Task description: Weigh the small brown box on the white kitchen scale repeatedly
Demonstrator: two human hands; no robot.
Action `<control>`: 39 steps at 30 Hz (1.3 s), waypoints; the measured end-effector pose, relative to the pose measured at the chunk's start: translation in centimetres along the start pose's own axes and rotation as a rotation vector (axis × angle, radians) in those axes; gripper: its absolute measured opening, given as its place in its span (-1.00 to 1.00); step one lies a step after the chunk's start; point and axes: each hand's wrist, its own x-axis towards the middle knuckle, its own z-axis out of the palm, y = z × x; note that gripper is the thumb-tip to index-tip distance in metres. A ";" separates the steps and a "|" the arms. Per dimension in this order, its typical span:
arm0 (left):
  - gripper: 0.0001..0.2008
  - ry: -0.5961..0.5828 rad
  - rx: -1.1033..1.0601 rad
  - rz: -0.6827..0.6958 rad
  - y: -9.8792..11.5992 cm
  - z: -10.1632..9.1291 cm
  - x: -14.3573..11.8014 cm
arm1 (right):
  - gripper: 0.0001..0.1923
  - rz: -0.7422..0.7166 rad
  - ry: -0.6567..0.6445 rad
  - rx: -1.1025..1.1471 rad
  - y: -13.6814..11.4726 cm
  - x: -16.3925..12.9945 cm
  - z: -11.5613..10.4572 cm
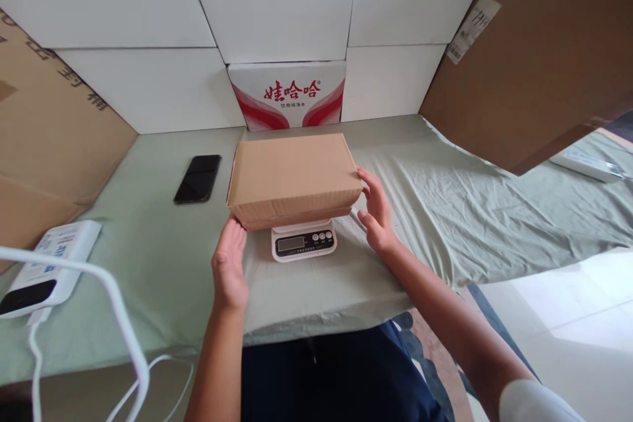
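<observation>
A closed brown cardboard box [297,168] sits on or just over a small white digital kitchen scale [304,242]; whether its weight rests there I cannot tell. The front of the scale sticks out towards me, with its display and buttons uncovered and the display looking blank. My left hand [231,264] is at the box's lower left corner, its fingertips tucked under the edge. At the right end, the curled fingers of my right hand [378,211] touch the box's side, the thumb pointing to its lower front corner. Both hands steady the box between them.
A black phone [198,179] lies left of the box. Further left are a white power bank [54,264] and a looping white cable [116,303]. Behind stands a red-and-white carton [291,95]. Large cardboard panels [539,59] flank the green cloth [405,171].
</observation>
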 end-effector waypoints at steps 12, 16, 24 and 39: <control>-0.29 0.066 -0.123 0.094 1.0 -0.3 0.6 | -0.27 0.050 0.127 -0.046 0.0 0.3 -0.3; -0.16 0.032 -0.068 0.039 0.9 0.0 0.5 | -0.23 0.089 0.052 -0.057 0.4 0.1 -0.1; -0.10 -0.037 0.020 0.053 2.5 1.0 3.0 | -0.22 0.079 -0.058 -0.038 -1.1 2.5 0.5; -0.11 -0.056 -0.042 -0.193 -5.6 4.8 17.5 | -0.15 0.084 0.054 -0.082 13.3 11.0 6.3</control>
